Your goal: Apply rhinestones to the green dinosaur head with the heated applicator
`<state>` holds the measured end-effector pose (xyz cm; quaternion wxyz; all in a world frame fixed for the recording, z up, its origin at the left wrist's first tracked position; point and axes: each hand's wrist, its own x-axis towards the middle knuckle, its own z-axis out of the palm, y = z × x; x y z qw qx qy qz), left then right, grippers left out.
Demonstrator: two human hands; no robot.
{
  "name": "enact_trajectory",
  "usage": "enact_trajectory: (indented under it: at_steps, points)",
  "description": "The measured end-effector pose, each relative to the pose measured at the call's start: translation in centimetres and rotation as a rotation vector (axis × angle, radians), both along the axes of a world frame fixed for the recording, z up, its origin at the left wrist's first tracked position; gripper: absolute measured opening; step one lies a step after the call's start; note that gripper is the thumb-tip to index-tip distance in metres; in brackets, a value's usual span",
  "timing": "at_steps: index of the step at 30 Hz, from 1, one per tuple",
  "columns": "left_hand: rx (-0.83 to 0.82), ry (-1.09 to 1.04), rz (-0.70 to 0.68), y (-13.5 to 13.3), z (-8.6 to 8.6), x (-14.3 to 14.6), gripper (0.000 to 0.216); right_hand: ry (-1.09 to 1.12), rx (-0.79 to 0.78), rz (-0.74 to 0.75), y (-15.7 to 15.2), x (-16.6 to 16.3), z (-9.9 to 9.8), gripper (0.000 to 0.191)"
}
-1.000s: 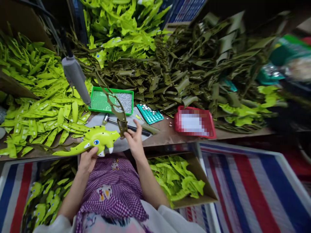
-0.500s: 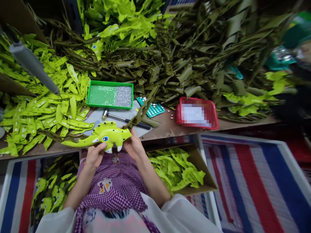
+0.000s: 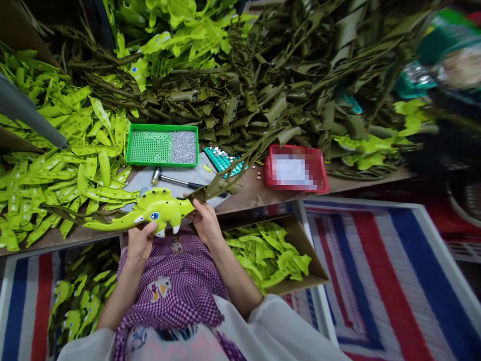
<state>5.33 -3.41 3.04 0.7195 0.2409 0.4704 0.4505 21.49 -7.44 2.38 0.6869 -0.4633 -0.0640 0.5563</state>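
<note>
Over my lap, I'd steady the dinosaur (image 3: 150, 213) in my left hand (image 3: 140, 241) while my right hand (image 3: 205, 225) presses the olive strip (image 3: 225, 175) squarely along its back.

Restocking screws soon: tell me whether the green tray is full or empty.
Partly full. The green tray lies flat on the bench; a heap of small silvery pieces covers its right part, and its left part shows bare green grid.

Hammer (image 3: 170, 179) lies before the tray (image 3: 162, 145) (basket (image 3: 295, 169) to its right).

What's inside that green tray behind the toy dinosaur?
The green tray holds a heap of tiny silvery bits on its right side; its left shows bare dotted floor. What lies under the heap is hidden.
</note>
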Motion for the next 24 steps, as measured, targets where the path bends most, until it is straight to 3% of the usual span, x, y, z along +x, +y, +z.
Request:
enact_trajectory:
  at_steps: [6, 12, 17, 24]
  points:
    - [0.005, -0.016, 0.003, 0.1, 0.6, -0.3, 0.064, -0.042, 0.025, 0.144, -0.5, 1.0, 0.3, 0.040]
    - [0.067, 0.047, 0.036, -0.1, 0.5, -0.7, 0.068, -0.413, 0.027, 0.124, -0.6, 1.4, 0.1, 0.039]
    - [0.036, 0.053, 0.000, -0.1, 0.4, -0.9, 0.071, -0.160, 0.081, 0.282, -0.7, 1.8, -0.1, 0.044]
    - [0.038, 0.025, -0.053, -0.2, 0.4, -0.9, 0.071, -0.091, 0.066, 0.279, -1.4, 2.3, 0.3, 0.045]
